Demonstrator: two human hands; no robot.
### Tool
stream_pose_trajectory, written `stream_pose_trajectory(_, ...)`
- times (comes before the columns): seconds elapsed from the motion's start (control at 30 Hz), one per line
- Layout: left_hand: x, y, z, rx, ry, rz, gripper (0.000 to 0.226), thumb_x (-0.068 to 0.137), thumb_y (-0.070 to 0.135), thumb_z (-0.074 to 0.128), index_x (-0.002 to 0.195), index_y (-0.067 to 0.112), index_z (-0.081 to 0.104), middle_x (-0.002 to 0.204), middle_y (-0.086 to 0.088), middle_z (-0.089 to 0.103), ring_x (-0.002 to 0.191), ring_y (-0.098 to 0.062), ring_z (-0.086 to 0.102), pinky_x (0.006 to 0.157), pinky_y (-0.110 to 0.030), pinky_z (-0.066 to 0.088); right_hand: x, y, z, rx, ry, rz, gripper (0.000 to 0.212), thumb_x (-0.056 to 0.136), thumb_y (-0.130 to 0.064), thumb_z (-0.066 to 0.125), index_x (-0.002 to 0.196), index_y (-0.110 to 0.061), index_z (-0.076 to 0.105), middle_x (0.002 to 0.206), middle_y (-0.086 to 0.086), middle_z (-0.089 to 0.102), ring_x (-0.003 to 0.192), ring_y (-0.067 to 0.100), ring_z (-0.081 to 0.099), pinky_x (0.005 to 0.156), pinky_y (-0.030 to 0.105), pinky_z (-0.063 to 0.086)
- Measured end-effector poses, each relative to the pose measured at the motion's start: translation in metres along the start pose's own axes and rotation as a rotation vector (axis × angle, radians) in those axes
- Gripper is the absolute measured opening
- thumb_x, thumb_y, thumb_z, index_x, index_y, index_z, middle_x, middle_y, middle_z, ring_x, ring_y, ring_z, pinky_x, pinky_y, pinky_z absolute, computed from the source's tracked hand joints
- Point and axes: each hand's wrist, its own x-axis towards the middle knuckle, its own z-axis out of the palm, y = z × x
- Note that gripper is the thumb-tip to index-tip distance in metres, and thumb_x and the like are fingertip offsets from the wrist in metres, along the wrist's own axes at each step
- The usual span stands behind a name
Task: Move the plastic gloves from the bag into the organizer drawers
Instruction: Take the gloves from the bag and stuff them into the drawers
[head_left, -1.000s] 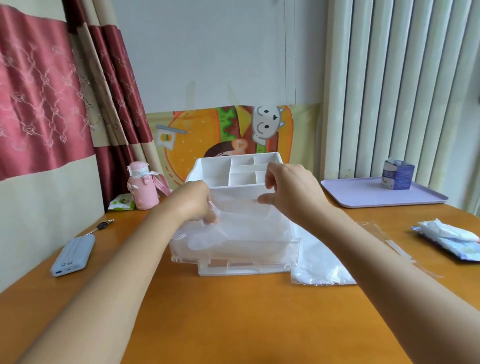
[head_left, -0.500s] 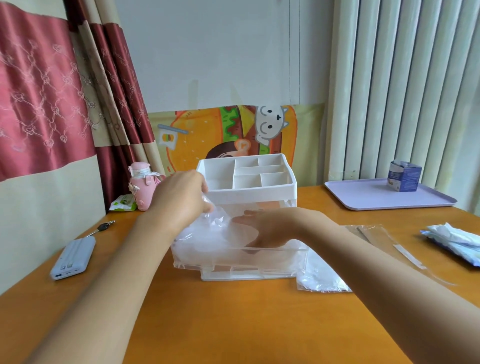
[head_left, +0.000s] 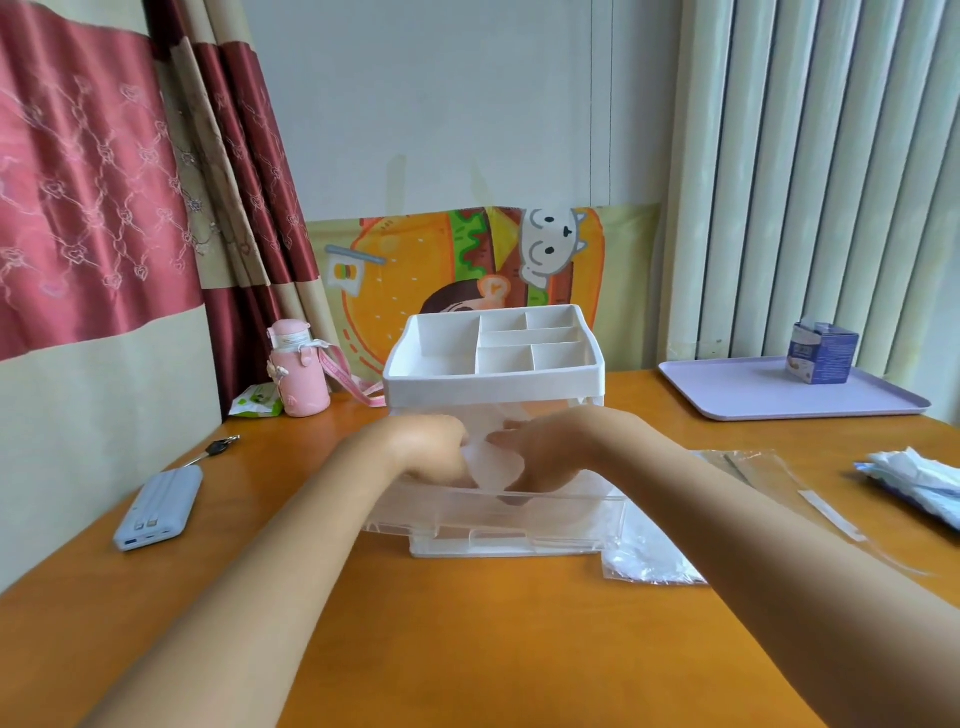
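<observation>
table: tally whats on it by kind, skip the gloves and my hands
organizer: 1
bag: 1
bottle: 1
packets: 2, green packet, white packet
power bank: 1
key: 1
tray: 1
carton: 1
total: 9

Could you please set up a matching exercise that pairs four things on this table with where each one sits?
Things:
1. pink bottle
2. power bank
3. blue carton
4. plastic bag

Places:
A. on the lilac tray
B. flat on the table, right of the open drawer
C. at the back left, beside the curtain
D. next to the keys

Pairs: 1-C, 2-D, 3-A, 4-B
</observation>
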Motion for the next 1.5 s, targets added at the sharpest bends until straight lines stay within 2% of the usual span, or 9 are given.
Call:
stream_pose_trajectory(0.13, 0.002, -0.002, -0.010, 0.108, -0.097, 0.031, 0.068, 0.091, 0.032, 0.061, 0.150, 0.017, 0.031, 0.149, -0.003, 0.040, 0.131, -0.023, 0.044, 0.105, -0.034, 0.041, 0.003, 0.002, -0.001, -0.024, -0.007, 0.010, 0.075, 0.092, -0.053, 0.049, 0.152, -0.019, 0.019, 0.154, 0.004, 0.030, 0.138, 0.025, 0.032, 0.109, 0.033, 0.026)
stream_pose_trajectory(0.23, 0.003, -0.003, -0.016, 0.138, -0.154, 0.052, 0.079, 0.089, 0.030, 0.065, 0.154, 0.022, 0.019, 0.156, 0.001, 0.030, 0.138, -0.021, 0.036, 0.109, -0.031, 0.036, 0.003, 0.003, -0.003, -0.040, -0.015, -0.006, 0.074, 0.091, -0.052, 0.054, 0.150, -0.017, 0.026, 0.149, 0.005, 0.038, 0.136, 0.025, 0.035, 0.108, 0.032, 0.028)
stream_pose_trajectory(0.47, 0.007, -0.005, -0.019, 0.101, -0.147, 0.009, 0.077, 0.089, 0.039, 0.065, 0.152, 0.024, 0.024, 0.155, 0.004, 0.032, 0.138, -0.019, 0.037, 0.109, -0.030, 0.035, -0.021, 0.025, -0.008, 0.067, 0.165, -0.045, 0.073, 0.081, -0.042, 0.071, 0.144, -0.022, 0.040, 0.143, -0.001, 0.045, 0.130, 0.020, 0.042, 0.107, 0.030, 0.032)
stream_pose_trajectory(0.63, -0.015, 0.001, -0.027, -0.150, 0.135, -0.026, 0.055, 0.087, 0.046, 0.064, 0.135, 0.021, 0.054, 0.136, 0.003, 0.055, 0.120, -0.016, 0.053, 0.100, -0.029, 0.042, -0.064, 0.064, -0.007, 0.450, 0.516, -0.103, 0.031, 0.084, -0.033, 0.070, 0.113, -0.024, 0.067, 0.106, -0.009, 0.070, 0.093, 0.004, 0.066, 0.090, 0.029, 0.052)
stream_pose_trajectory(0.8, -0.041, 0.057, -0.008, -0.516, 0.683, 0.199, 0.016, 0.088, 0.035, 0.066, 0.081, 0.021, 0.071, 0.077, 0.010, 0.068, 0.073, -0.003, 0.061, 0.066, -0.018, 0.047, -0.107, 0.110, 0.013, 0.514, 0.710, 0.031, 0.020, 0.086, -0.039, 0.064, 0.085, -0.020, 0.069, 0.074, -0.009, 0.072, 0.066, -0.003, 0.066, 0.072, 0.023, 0.056)
stream_pose_trajectory(0.93, -0.042, 0.127, 0.024, -0.674, 0.672, 0.441, 0.037, 0.090, 0.036, 0.062, 0.066, 0.009, 0.063, 0.065, -0.003, 0.066, 0.064, -0.016, 0.059, 0.064, -0.028, 0.046, -0.122, 0.151, 0.044, 0.491, 0.811, 0.315, 0.040, 0.088, -0.045, 0.060, 0.066, -0.011, 0.064, 0.044, -0.005, 0.050, 0.038, 0.004, 0.046, 0.042, 0.014, 0.030)
stream_pose_trajectory(1.03, -0.028, 0.173, 0.053, -0.599, 0.526, 0.530, 0.038, 0.091, 0.035, 0.061, 0.063, 0.009, 0.057, 0.062, -0.001, 0.060, 0.066, -0.017, 0.054, 0.065, -0.030, 0.045, -0.125, 0.183, 0.075, 0.509, 0.742, 0.471, 0.038, 0.088, -0.047, 0.060, 0.069, -0.015, 0.064, 0.052, -0.001, 0.051, 0.049, 0.009, 0.045, 0.047, 0.025, 0.026)
stream_pose_trajectory(1.2, 0.020, 0.213, 0.097, -0.519, 0.294, 0.477, 0.025, 0.091, 0.034, 0.060, 0.078, 0.013, 0.064, 0.083, -0.001, 0.067, 0.084, -0.018, 0.060, 0.078, -0.036, 0.050, -0.121, 0.235, 0.132, 0.601, 0.449, 0.581, 0.021, 0.091, -0.035, 0.060, 0.093, -0.015, 0.065, 0.069, -0.004, 0.066, 0.062, 0.011, 0.061, 0.053, 0.022, 0.041)
stream_pose_trajectory(1.5, 0.103, 0.200, 0.147, -0.458, 0.257, 0.325, 0.046, 0.095, 0.037, 0.053, 0.134, 0.013, 0.049, 0.140, -0.002, 0.046, 0.129, -0.015, 0.041, 0.103, -0.020, 0.027, -0.097, 0.274, 0.181, 0.692, 0.118, 0.490, 0.035, 0.088, -0.015, 0.060, 0.121, -0.027, 0.061, 0.100, -0.008, 0.061, 0.085, 0.012, 0.058, 0.064, 0.015, 0.043)
